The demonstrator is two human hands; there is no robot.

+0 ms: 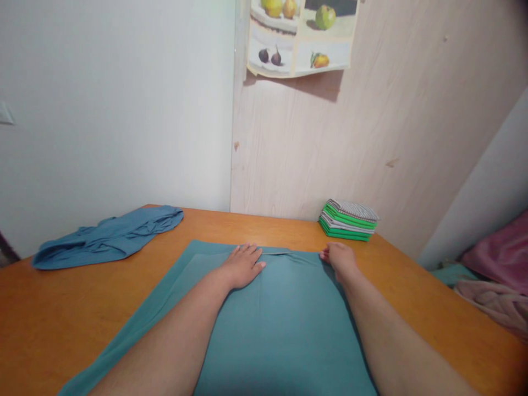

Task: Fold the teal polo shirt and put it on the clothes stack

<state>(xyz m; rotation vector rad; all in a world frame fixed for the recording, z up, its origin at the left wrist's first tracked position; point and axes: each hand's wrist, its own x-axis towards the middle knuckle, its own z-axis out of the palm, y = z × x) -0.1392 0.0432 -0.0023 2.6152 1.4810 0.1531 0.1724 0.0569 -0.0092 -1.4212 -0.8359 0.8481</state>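
Note:
A large teal cloth (284, 319) lies spread over the table, its far edge doubled over and slightly creased. Flat on it near that far edge rests my left hand (243, 267), palm down with the fingers stretched out. At the cloth's far right corner, my right hand (340, 258) has its fingers curled together on the edge of the fabric. The near end of the cloth runs out of the bottom of the view, and my left forearm covers part of its left side.
On the orange-brown wooden table (412, 308), a crumpled blue garment (111, 236) lies at the back left. A stack of folded green and striped cloths (348, 221) stands at the back right. Behind rises a wall with a fruit poster (303, 38). Pink fabric (501, 253) lies beyond the right edge.

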